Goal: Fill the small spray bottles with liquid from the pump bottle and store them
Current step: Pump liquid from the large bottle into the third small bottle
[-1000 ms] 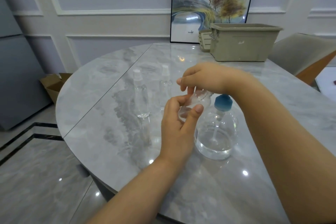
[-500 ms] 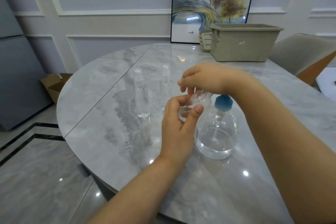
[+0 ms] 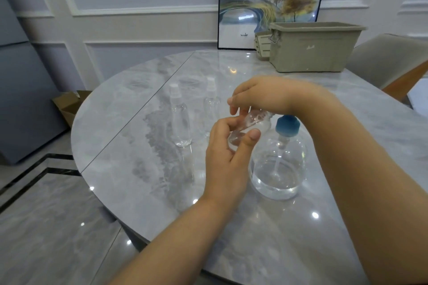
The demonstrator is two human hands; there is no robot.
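I see the left hand [image 3: 228, 159] grasping a small spray bottle [image 3: 249, 126], tilted above the counter [image 3: 139, 169]. The right hand [image 3: 261, 97] pinches its top, just left of the pump bottle [image 3: 278, 164].

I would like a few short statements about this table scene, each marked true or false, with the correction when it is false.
1. The left hand holds a small clear bottle tilted above the table. True.
2. The pump bottle has a red top. False: its top is blue.
3. Two small spray bottles stand upright on the table, one to the left of the other. True.
4. The beige bin sits at the near edge of the table, beside the person's elbows. False: it sits at the far side, in front of a framed picture.
5. The right hand rests flat on the table. False: it is raised, its fingers at the top end of the held bottle.
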